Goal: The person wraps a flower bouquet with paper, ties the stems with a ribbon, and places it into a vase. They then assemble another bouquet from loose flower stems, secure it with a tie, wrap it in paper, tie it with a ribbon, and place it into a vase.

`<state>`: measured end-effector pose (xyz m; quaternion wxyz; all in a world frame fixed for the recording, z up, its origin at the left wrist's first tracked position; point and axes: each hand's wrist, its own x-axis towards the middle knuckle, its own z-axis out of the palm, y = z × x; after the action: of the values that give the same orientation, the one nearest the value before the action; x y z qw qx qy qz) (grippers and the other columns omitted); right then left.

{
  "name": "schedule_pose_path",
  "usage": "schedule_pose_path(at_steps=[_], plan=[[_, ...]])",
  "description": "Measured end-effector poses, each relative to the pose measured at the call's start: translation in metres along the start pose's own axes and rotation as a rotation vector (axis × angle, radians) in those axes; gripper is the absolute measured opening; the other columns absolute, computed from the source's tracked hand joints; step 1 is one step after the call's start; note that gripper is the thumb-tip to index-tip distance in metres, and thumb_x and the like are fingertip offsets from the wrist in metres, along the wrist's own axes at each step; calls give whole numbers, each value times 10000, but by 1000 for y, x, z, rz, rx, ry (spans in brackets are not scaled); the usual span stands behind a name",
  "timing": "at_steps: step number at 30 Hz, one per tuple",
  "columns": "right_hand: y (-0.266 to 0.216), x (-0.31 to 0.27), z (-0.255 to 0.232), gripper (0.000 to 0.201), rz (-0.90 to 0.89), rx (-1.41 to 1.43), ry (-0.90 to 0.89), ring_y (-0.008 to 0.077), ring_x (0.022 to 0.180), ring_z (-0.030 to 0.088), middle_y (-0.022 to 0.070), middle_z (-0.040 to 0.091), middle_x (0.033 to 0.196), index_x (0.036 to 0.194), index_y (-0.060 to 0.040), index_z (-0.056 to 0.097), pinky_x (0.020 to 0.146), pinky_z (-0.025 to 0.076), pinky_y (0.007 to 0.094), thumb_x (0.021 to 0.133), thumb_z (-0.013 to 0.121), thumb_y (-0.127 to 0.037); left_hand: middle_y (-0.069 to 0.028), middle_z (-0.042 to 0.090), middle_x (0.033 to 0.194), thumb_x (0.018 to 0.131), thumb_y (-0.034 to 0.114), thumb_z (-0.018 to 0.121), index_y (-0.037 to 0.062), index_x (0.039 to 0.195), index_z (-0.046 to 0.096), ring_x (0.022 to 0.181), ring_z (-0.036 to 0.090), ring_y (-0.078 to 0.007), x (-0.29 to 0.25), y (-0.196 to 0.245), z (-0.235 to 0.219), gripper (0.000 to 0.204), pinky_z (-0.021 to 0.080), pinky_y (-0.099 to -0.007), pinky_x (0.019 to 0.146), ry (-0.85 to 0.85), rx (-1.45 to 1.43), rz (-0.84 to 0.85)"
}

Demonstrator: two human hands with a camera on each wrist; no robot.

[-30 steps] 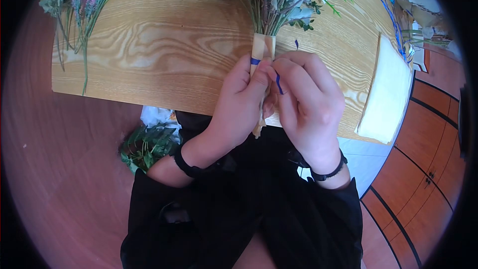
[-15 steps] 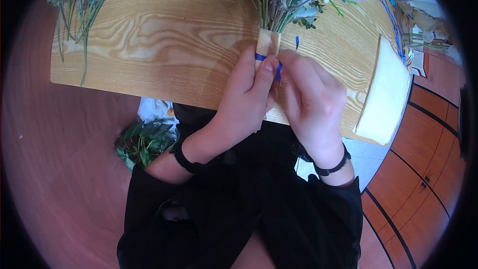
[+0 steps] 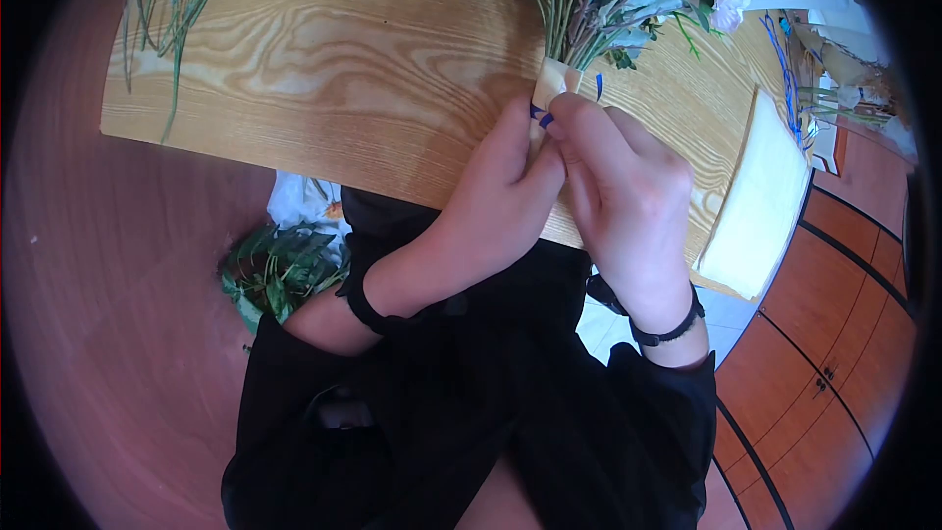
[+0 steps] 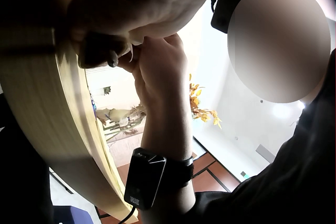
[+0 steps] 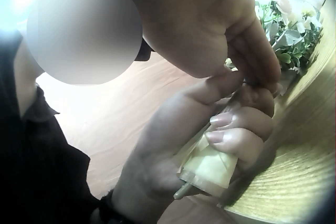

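A bouquet (image 3: 618,5) of leaves and pale flowers lies toward the far side of the wooden table, its stems bound in a cream paper wrap (image 3: 557,76). My left hand (image 3: 496,196) grips that wrapped handle, fingers curled around it; its lower end (image 5: 210,169) sticks out below them in the right wrist view. A thin blue ribbon (image 3: 546,121) crosses the wrap. With thumb and forefinger, my right hand (image 3: 633,167) pinches the ribbon right at the wrap, its other fingers folded in. One loose blue end (image 3: 599,86) stands out beyond the right knuckles.
Lavender-like stems (image 3: 186,20) lie at the table's left. On the right are a folded white sheet (image 3: 754,201) and blue ties (image 3: 783,69). Below the front edge (image 3: 294,179), a white bag (image 3: 304,204) and green foliage (image 3: 275,270) sit beside my left forearm.
Both hands and the bouquet have shifted right in the head view. My right fingers have come up against the wrap, and the ribbon end that hung down now lies across it.
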<state>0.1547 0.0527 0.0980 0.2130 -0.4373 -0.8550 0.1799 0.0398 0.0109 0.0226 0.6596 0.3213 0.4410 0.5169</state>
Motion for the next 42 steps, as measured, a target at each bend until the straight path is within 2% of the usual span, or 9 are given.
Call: schedule_pose_path(at_steps=[7, 9, 13, 15, 20, 28, 36, 40, 42], plan=[[3, 3, 9, 128, -48, -6, 72, 268, 562, 605, 73, 536, 680, 891, -106, 607, 474, 482, 362, 797, 658, -35, 10, 558, 867, 1059, 165, 419, 8, 1089, 520, 760, 494, -11, 0, -4, 0, 189, 421, -186, 627, 37, 79, -1], [2, 2, 8, 114, -61, -31, 76, 269, 564, 607, 74, 535, 676, 879, -105, 601, 475, 483, 365, 803, 660, -44, -131, 569, 835, 1007, 107, 442, -17, 1075, 471, 776, 571, -172, 4, -12, 1, 144, 466, -339, 684, 78, 168, 143], [4, 2, 7, 143, -31, -31, 22, 272, 595, 637, 114, 625, 712, 989, -44, 664, 527, 488, 333, 850, 678, -18, -89, 554, 772, 1037, 133, 416, -17, 1029, 492, 706, 542, -123, 1, 1, 2, 169, 446, -307, 622, 91, 164, 83], [9, 2, 10, 131, -47, -23, 42, 262, 585, 634, 109, 619, 699, 984, -41, 665, 521, 484, 326, 856, 676, -20, -30, 567, 770, 1077, 214, 363, 21, 1013, 552, 585, 513, -50, 0, 7, 1, 278, 417, -205, 493, 82, 1, -18], [10, -3, 8, 89, 190, 260, 113, 256, 646, 670, 99, 650, 750, 902, -36, 636, 534, 509, 343, 829, 678, -8, -45, 540, 675, 1084, 312, 336, 22, 960, 552, 456, 473, -90, 0, 24, 0, 381, 389, -225, 421, 99, -57, -105], [30, -11, 14, 81, 43, 229, 156, 260, 651, 660, 96, 641, 761, 887, -13, 656, 563, 509, 335, 819, 677, 25, -97, 573, 651, 1080, 360, 308, 2, 959, 561, 464, 524, -149, 2, 24, -4, 454, 439, -266, 430, 68, -54, -147], [37, -13, 16, 130, 17, 253, 149, 285, 676, 641, 98, 609, 770, 896, -26, 664, 586, 510, 348, 793, 667, 52, -169, 645, 915, 1077, 340, 268, -37, 1208, 521, 681, 669, -239, 4, 27, -12, 472, 597, -368, 663, 43, -224, -232], [42, -14, 18, 128, 23, 259, 134, 299, 702, 643, 112, 610, 781, 901, -16, 658, 598, 512, 355, 793, 663, 53, -194, 673, 951, 1077, 361, 283, -64, 1107, 550, 768, 703, -278, 5, 33, -22, 503, 603, -383, 706, -6, -418, -315], [45, -13, 20, 126, 25, 280, 128, 306, 708, 644, 117, 615, 783, 900, -13, 658, 600, 512, 357, 795, 658, 57, -189, 659, 998, 1079, 377, 227, 14, 1492, 279, 799, 704, -269, 4, 38, -21, 552, 603, -422, 797, -97, -493, -388]])
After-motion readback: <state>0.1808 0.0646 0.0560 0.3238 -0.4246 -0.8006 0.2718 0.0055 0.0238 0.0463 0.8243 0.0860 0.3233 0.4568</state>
